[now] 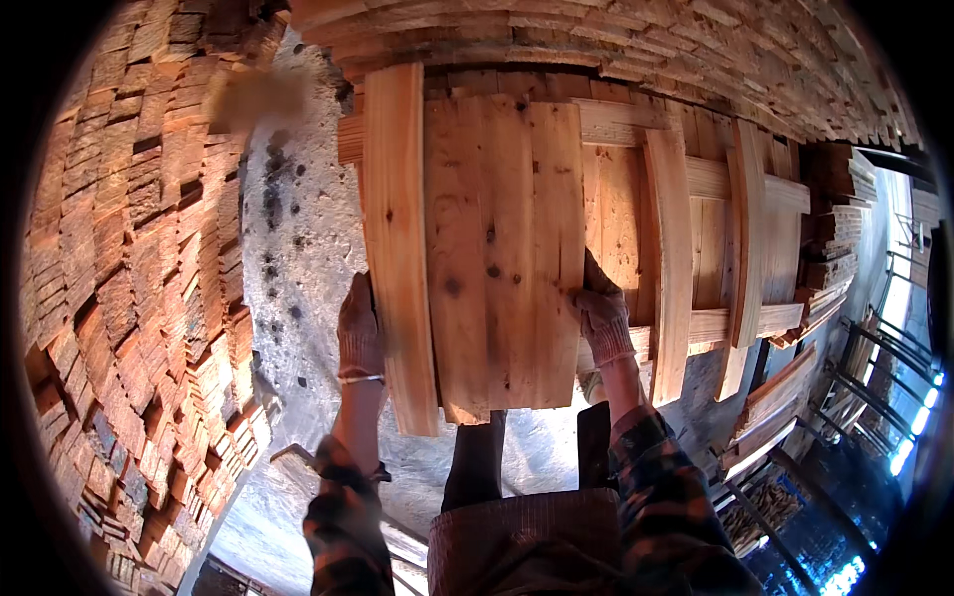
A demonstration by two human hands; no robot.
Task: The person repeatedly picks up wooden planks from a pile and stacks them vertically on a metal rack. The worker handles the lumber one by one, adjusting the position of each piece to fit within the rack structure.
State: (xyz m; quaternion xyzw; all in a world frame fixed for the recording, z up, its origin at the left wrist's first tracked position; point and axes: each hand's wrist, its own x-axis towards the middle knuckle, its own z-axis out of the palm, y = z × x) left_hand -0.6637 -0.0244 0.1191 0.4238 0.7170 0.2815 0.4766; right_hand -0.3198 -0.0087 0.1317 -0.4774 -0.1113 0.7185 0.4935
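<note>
Head view shows the left hand (360, 333) and the right hand (604, 323) clamped on opposite edges of a board row (509, 248), seemingly to keep boards together.

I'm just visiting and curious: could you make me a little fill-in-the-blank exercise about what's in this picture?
1. The left hand is at the ____ edge of the boards.
2. The right hand wears a ____.
3. The boards are made of ____.

Missing words: left; glove; wood.
</note>
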